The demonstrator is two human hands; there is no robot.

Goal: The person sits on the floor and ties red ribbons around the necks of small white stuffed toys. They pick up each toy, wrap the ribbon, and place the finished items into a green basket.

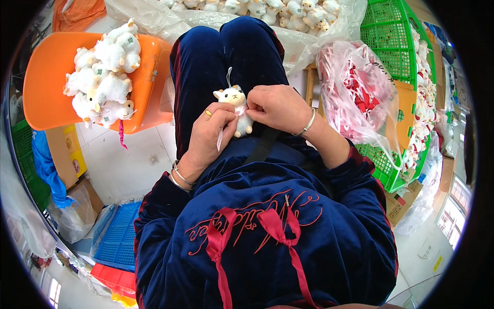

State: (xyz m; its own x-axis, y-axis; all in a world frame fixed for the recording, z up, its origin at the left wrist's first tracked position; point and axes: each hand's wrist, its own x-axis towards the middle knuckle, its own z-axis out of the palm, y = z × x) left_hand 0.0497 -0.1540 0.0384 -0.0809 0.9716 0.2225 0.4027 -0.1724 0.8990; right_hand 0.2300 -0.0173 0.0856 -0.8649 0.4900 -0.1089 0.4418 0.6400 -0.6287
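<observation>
Here's the small white plush animal, sitting upright over the lap, head up, feet hanging down. Fluffy white body, little pointed ears, cream face with dark dots for eyes, turned toward the left of the picture. A thin pale loop rises from the top of its head. At the neck there's a pale pink ribbon, pinched there from the right by the right hand. The left hand cups the toy from the left, and a thin pale strip hangs below its fingers.
</observation>
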